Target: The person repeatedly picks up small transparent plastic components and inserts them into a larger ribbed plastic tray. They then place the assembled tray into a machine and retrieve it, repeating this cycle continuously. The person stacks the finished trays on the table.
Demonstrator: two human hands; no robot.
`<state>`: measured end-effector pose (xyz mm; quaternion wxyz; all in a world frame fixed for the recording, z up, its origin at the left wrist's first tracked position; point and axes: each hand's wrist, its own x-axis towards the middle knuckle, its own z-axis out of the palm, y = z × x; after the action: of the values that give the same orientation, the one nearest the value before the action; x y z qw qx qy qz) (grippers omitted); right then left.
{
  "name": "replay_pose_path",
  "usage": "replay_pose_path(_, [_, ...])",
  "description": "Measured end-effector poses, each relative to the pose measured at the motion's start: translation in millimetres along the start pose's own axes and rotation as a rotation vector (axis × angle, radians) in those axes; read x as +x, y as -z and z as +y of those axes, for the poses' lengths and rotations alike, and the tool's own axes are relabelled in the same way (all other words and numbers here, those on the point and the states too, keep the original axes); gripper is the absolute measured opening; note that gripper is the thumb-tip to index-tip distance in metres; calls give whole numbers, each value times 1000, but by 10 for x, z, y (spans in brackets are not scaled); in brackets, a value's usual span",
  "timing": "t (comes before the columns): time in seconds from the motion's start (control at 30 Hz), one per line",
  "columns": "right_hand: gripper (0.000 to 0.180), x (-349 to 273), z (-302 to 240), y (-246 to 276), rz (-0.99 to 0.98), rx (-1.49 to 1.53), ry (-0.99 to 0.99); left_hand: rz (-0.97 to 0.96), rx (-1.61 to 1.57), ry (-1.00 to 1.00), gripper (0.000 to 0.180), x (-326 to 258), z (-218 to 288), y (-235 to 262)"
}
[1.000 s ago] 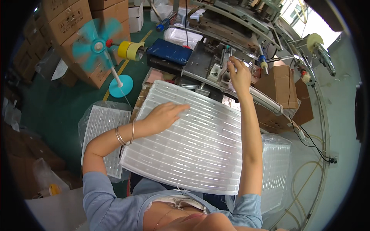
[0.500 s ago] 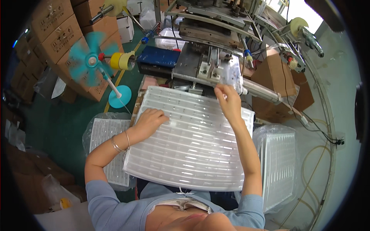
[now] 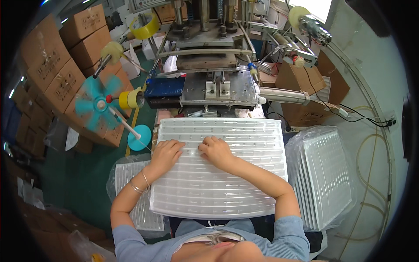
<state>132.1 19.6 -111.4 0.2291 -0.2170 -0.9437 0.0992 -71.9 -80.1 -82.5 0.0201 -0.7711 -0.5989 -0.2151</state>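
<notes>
A large whitish translucent plastic tray [image 3: 235, 183], ribbed in rows with small clear pieces along them, lies in front of me over my lap. On its upper left part is my left hand [image 3: 166, 153], fingers bent and held together, a bracelet round the wrist. My right hand [image 3: 216, 153] is a short way to its right, fingers curled down against the tray. Between the fingertips shows a small pale clear piece [image 3: 192, 152]. Whatever either hand grips is hidden or too small to name.
Beyond the tray stands a metal press [image 3: 205, 56] with a fixture [image 3: 218, 88] on its plate. A turquoise fan [image 3: 101, 105] and cartons [image 3: 52, 61] are at the left. Bagged trays [image 3: 327, 179] are stacked at the right; another tray [image 3: 139, 196] lies at the left.
My right hand has come back from the press fixture to the tray, beside the left hand. My left hand stays on the tray. The head view has shifted.
</notes>
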Motion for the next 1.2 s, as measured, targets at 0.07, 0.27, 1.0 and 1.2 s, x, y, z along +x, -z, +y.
replay_pose_path(0.07, [23,36,39,127,55,208,-18,76,-17,-1,28,24,-5,67])
replay_pose_path(0.27, [22,104,475,423,178,605,-406,124,-75,14,27,179,40,102])
replay_pose_path(1.0, [23,435,971,1107,535,282,-349,494,206,100,25,2320,54,-207])
replay_pose_path(1.2, [17,1154,942,1037,646,-163,-92,611,-135,-57,21,1711,100,-72])
